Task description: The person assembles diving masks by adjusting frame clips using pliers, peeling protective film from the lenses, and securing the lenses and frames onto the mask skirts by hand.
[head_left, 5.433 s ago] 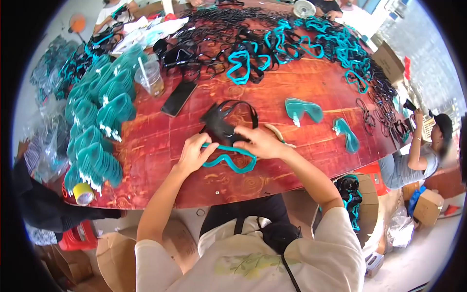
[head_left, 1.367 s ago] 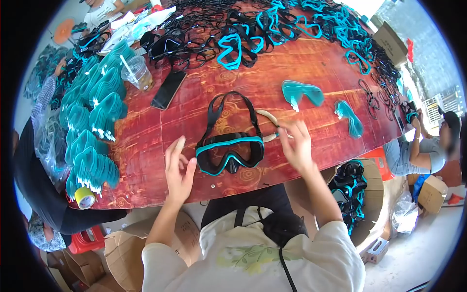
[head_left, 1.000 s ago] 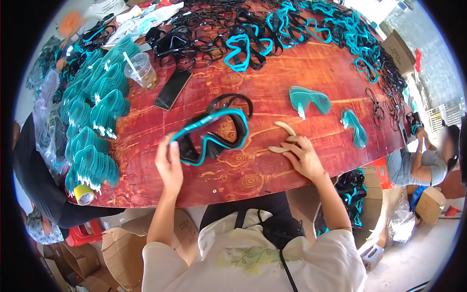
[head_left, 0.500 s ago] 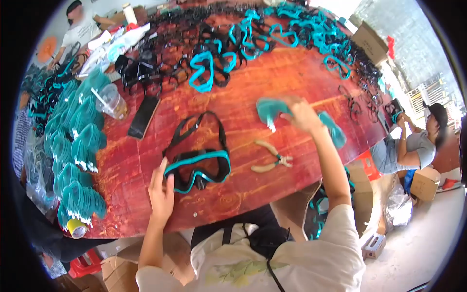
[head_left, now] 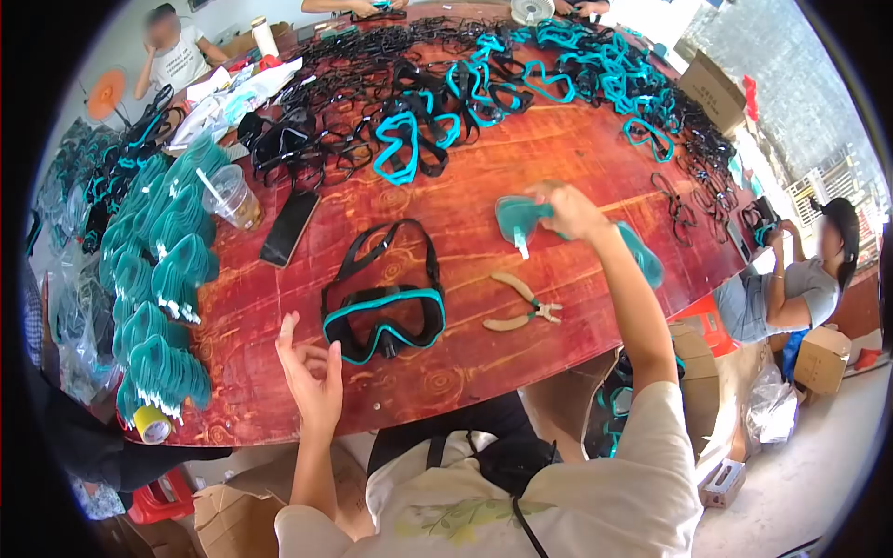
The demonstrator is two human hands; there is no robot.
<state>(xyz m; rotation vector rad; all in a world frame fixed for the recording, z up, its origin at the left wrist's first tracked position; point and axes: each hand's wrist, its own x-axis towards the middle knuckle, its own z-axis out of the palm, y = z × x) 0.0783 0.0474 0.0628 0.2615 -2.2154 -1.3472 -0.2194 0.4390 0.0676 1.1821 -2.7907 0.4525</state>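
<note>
My right hand (head_left: 569,214) grips a teal mask lens (head_left: 517,219) by its middle, over the right part of the table; a white tab hangs from its left end, and the far end shows beyond my wrist. Whether it is one lens or several stacked, I cannot tell. My left hand (head_left: 312,377) is open, fingers apart, beside the left edge of a diving mask (head_left: 430,321) with a black strap and teal rim. A pair of cream-handled pliers (head_left: 523,307) lies spread between the mask and my right arm.
Stacks of teal lenses (head_left: 167,367) line the left side, near a yellow tape roll (head_left: 153,425), a plastic cup (head_left: 233,197) and a phone (head_left: 289,228). Teal and black mask frames (head_left: 398,147) pile up at the back. People sit around the wooden table (head_left: 251,372).
My left hand has come away from the mask's left edge and opened. My right hand keeps its grip on the lens, nearly in place. The view has shifted slightly.
</note>
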